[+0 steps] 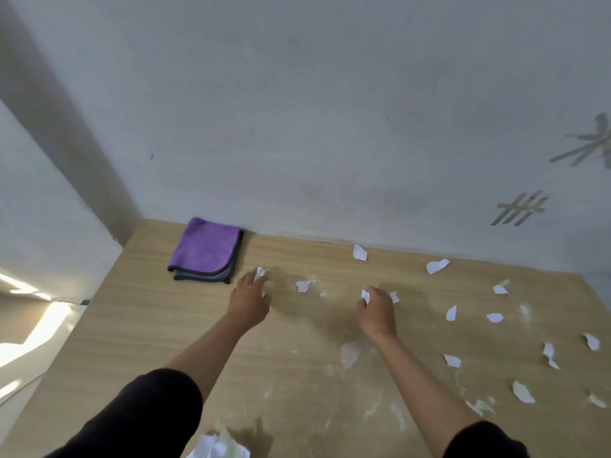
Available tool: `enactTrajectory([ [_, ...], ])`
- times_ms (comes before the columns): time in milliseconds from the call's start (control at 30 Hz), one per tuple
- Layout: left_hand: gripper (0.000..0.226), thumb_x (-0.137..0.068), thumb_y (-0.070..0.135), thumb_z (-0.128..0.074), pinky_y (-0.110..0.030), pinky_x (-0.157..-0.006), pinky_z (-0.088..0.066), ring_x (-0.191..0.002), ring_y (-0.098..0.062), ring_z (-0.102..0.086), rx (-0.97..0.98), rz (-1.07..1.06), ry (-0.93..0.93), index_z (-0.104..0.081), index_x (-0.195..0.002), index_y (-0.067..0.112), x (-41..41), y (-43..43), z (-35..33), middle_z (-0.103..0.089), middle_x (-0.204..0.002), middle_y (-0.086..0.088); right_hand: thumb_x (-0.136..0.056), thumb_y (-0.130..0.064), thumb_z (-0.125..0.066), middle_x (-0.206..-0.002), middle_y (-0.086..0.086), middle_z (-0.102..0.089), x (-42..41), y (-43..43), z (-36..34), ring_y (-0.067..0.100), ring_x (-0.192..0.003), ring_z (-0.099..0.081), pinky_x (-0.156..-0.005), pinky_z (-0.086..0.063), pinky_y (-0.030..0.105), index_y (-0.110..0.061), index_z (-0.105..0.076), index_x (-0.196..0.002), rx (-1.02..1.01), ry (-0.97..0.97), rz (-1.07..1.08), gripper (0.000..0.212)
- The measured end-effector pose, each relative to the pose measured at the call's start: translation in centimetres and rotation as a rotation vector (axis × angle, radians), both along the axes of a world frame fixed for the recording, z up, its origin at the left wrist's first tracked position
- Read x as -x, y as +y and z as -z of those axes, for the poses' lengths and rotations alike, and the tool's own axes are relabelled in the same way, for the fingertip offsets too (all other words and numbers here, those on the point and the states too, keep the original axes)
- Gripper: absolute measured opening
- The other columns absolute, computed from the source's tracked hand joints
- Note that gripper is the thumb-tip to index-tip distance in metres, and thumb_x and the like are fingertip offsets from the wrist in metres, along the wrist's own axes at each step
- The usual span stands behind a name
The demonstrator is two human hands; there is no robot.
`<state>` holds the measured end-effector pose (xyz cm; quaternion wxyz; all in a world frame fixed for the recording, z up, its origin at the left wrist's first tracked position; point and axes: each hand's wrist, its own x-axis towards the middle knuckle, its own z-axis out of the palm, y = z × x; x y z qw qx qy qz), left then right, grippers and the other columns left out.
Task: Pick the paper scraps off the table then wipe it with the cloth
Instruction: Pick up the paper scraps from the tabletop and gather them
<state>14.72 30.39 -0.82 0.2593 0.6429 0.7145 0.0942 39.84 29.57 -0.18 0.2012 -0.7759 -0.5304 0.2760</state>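
Note:
Several white paper scraps lie across the wooden table (148,342), most on its right half, such as one scrap (437,266) near the wall and one (303,285) between my hands. My left hand (249,300) pinches a small scrap (260,272) at its fingertips, just right of the folded purple cloth (206,248). My right hand (377,309) holds another scrap (365,295) in closed fingers, with a further scrap (393,297) touching its right side. White smears and dust streak the tabletop.
The table's back edge meets a grey wall (330,127), and the left edge drops off beside a side wall. A small heap of crumpled paper (218,446) sits at the near edge between my arms.

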Motion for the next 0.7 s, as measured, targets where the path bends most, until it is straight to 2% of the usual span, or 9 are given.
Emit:
enactTrajectory([
  [133, 0.058, -0.095, 0.006, -0.040, -0.033, -0.116, -0.020, -0.145, -0.021, -0.005, 0.048, 0.118, 0.119, -0.020, -0.146, 0.023, 0.4, 2.7, 1.6, -0.001, -0.158, -0.004, -0.091, -0.009, -0.045, -0.136, 0.009, -0.045, -1.5, 2.5, 2.0, 0.029, -0.122, -0.039, -0.095, -0.037, 0.033, -0.010, -0.045, -0.133, 0.051, -0.032, -0.042, 0.042],
  [233, 0.044, -0.092, 0.000, -0.042, -0.030, -0.105, -0.033, -0.131, -0.026, -0.035, -0.013, 0.068, 0.045, -0.047, -0.133, 0.013, 0.4, 3.9, 2.3, -0.036, -0.147, -0.008, -0.090, -0.006, -0.044, -0.127, 0.009, -0.048, -2.1, 2.9, 3.0, 0.029, -0.118, -0.038, -0.091, -0.039, 0.034, -0.009, -0.052, -0.126, 0.020, -0.077, -0.055, 0.036],
  [300, 0.031, -0.090, -0.001, -0.045, -0.030, -0.092, -0.039, -0.113, -0.028, -0.045, -0.081, 0.028, 0.017, -0.061, -0.115, 0.006, 0.1, 4.3, 2.4, -0.054, -0.125, -0.012, -0.089, 0.000, -0.045, -0.114, 0.009, -0.051, -2.2, 2.8, 3.5, 0.028, -0.112, -0.045, -0.087, -0.041, 0.034, -0.010, -0.063, -0.108, -0.032, -0.003, -0.048, 0.028],
  [333, 0.028, -0.090, -0.002, -0.045, -0.029, -0.085, -0.039, -0.107, -0.028, -0.047, -0.093, 0.007, 0.005, -0.063, -0.111, 0.004, 0.0, 4.4, 2.4, -0.055, -0.117, -0.014, -0.087, 0.003, -0.046, -0.104, 0.008, -0.052, -2.3, 2.7, 3.5, 0.028, -0.104, -0.051, -0.082, -0.043, 0.032, -0.016, -0.065, -0.091, -0.059, 0.064, -0.035, 0.027],
  [400, 0.029, -0.087, -0.007, -0.045, -0.027, -0.076, -0.038, -0.101, -0.030, -0.050, -0.082, -0.043, -0.033, -0.061, -0.110, 0.002, -0.5, 4.5, 2.4, -0.053, -0.108, -0.017, -0.085, 0.004, -0.049, -0.092, 0.007, -0.053, -2.6, 2.4, 3.2, 0.028, -0.089, -0.054, -0.073, -0.041, 0.030, -0.023, -0.054, -0.067, -0.101, 0.155, 0.021, 0.033],
  [467, 0.024, -0.087, -0.005, -0.047, -0.027, -0.071, -0.039, -0.093, -0.028, -0.053, -0.052, -0.115, -0.097, -0.059, -0.107, 0.003, -1.0, 4.5, 2.2, -0.055, -0.106, -0.017, -0.087, -0.002, -0.052, -0.092, 0.008, -0.053, -3.3, 2.1, 2.8, 0.028, -0.091, -0.051, -0.077, -0.042, 0.034, -0.016, -0.059, -0.072, -0.178, 0.083, 0.072, 0.021],
  [567, 0.005, -0.088, 0.010, -0.057, -0.023, -0.060, -0.040, -0.081, -0.023, -0.058, -0.059, -0.232, -0.323, -0.061, -0.091, 0.007, -2.1, 4.6, 1.3, -0.064, -0.093, -0.011, -0.088, -0.007, -0.054, -0.104, 0.012, -0.057, -5.2, 2.2, 2.7, 0.033, -0.103, -0.044, -0.088, -0.035, 0.038, -0.005, -0.064, -0.085, -0.216, -0.193, 0.079, 0.010],
  [633, 0.003, -0.085, 0.014, -0.063, -0.019, -0.059, -0.041, -0.077, -0.020, -0.062, -0.068, -0.211, -0.409, -0.063, -0.083, 0.012, -3.1, 4.7, 0.6, -0.066, -0.086, -0.006, -0.087, -0.007, -0.055, -0.112, 0.012, -0.058, -6.2, 2.5, 2.9, 0.033, -0.107, -0.043, -0.089, -0.034, 0.037, -0.005, -0.062, -0.084, -0.152, -0.172, 0.027, 0.008],
  [700, 0.006, -0.081, 0.019, -0.068, -0.019, -0.059, -0.041, -0.076, -0.015, -0.061, -0.037, -0.135, -0.419, -0.065, -0.077, 0.016, -4.2, 4.8, -0.2, -0.064, -0.086, 0.000, -0.088, -0.006, -0.053, -0.103, 0.009, -0.059, -6.7, 2.4, 3.2, 0.029, -0.103, -0.045, -0.083, -0.037, 0.035, -0.005, -0.061, -0.083, -0.100, -0.119, -0.024, 0.009],
])
